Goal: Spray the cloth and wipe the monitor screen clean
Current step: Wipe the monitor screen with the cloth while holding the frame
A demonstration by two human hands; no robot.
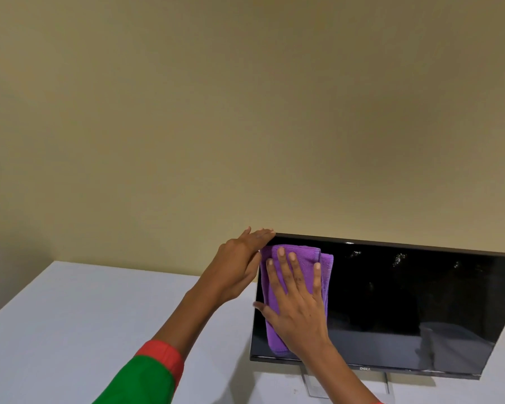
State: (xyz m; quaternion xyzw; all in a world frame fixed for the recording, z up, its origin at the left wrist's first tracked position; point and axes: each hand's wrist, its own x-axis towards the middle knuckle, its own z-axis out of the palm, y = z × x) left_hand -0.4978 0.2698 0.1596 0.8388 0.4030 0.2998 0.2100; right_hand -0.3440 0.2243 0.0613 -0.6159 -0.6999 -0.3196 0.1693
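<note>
A black monitor (405, 301) stands on a white table, its dark screen facing me, with a few small specks near the top. A folded purple cloth (327, 275) lies flat against the screen's left part. My right hand (296, 304) presses the cloth onto the screen with straight, spread fingers. My left hand (239, 266) holds the monitor's top left corner, fingers laid over the top edge and thumb at the side. No spray bottle is in view.
The white table (85, 330) stretches to the left and front of the monitor. The monitor's stand (315, 384) shows below the screen. A plain beige wall (245, 112) rises behind.
</note>
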